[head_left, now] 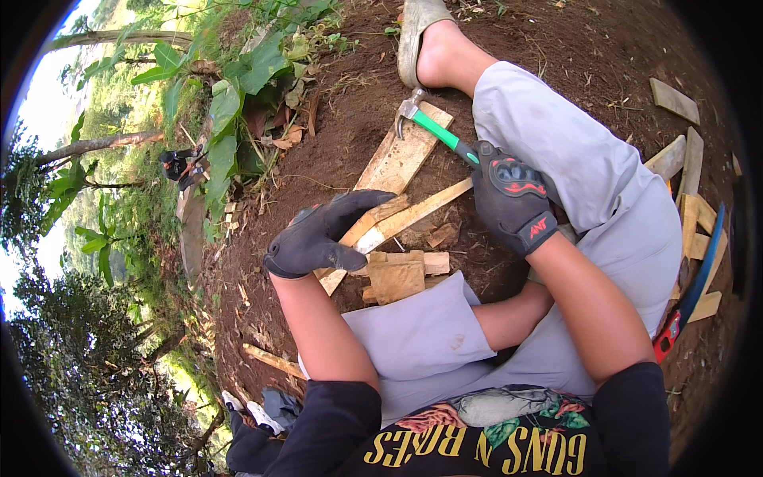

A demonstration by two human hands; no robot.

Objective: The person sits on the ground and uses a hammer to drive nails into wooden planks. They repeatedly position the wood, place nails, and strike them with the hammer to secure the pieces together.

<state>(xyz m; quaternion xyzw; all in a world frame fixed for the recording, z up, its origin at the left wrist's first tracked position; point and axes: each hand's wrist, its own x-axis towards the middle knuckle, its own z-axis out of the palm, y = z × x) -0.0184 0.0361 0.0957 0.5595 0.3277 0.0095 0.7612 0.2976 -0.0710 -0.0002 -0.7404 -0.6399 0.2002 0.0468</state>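
My right hand [513,191], in a dark glove with red marks, is closed round the green handle of a claw hammer [435,126]. The hammer's metal head lies over the upper end of a wide wooden board [397,155] on the soil. My left hand [318,234], gloved too, has its fingers and thumb on either side of a short wood piece [380,216]. That piece lies against a narrow wooden strip [421,213], which reaches toward my right hand. Just below, several short wood blocks [397,278] are stacked by my trouser leg.
On the right lie scattered wood offcuts [690,163] and a red-handled tool [668,338] with a long blue curved part. A loose stick [274,360] is at the lower left. Broad-leaved plants [226,111] edge the slope. Another person [181,167] is farther off.
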